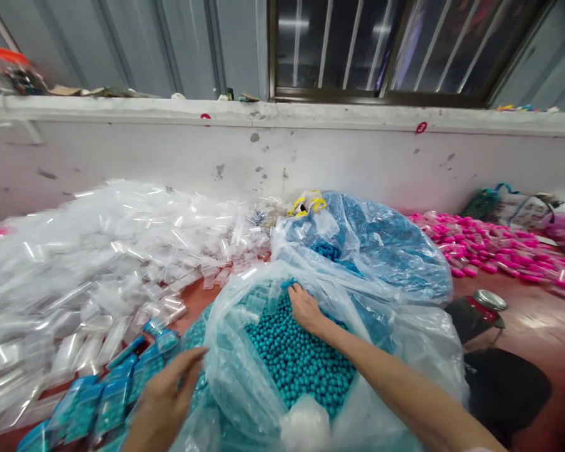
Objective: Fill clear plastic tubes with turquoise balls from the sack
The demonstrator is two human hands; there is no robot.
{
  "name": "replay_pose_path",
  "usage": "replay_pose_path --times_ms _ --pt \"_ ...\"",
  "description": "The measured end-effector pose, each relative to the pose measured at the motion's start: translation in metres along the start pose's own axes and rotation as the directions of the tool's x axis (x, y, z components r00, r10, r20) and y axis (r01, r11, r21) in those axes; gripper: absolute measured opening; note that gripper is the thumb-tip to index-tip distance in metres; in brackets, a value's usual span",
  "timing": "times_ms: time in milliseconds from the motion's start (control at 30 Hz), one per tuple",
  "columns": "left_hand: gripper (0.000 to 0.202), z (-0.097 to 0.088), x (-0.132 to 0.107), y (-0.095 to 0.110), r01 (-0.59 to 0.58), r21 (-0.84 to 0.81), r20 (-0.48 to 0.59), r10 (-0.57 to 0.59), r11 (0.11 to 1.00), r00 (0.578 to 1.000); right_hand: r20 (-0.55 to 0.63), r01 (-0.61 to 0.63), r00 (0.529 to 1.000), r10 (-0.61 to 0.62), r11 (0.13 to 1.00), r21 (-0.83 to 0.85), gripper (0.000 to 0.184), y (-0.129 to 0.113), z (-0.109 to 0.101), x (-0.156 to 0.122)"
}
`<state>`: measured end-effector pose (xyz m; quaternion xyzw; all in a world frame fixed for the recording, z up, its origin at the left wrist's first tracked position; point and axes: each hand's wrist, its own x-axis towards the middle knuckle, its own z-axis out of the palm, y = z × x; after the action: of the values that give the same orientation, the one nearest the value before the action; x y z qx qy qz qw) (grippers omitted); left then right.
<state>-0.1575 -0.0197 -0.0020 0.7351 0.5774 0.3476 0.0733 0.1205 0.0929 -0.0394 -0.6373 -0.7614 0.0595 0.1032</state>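
My right hand reaches into an open clear plastic bag full of small teal beads. Its fingers curl down into the far side of the bead pile, so what they hold is hidden. My left hand is at the bag's left rim, fingers bent and blurred, touching the plastic beside several small packets of teal beads. A second clear bag with darker blue beads lies just behind the first.
A large heap of empty clear packets covers the left of the reddish table. Pink pieces spread at the right. A dark bottle with a metal cap lies right of the bags. A white wall runs behind.
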Motion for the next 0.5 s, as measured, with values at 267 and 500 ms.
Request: replay_pose_path --times_ms 267,500 --pt "0.035 0.127 0.116 0.057 -0.041 0.157 0.33 -0.013 0.987 0.944 -0.095 -0.066 0.992 0.083 0.984 0.167 0.035 0.001 0.008 0.01" --pt "0.042 0.162 0.126 0.047 -0.088 0.271 0.364 -0.018 0.959 0.931 -0.09 -0.127 0.987 0.132 0.99 0.057 0.053 0.051 0.003 -0.071"
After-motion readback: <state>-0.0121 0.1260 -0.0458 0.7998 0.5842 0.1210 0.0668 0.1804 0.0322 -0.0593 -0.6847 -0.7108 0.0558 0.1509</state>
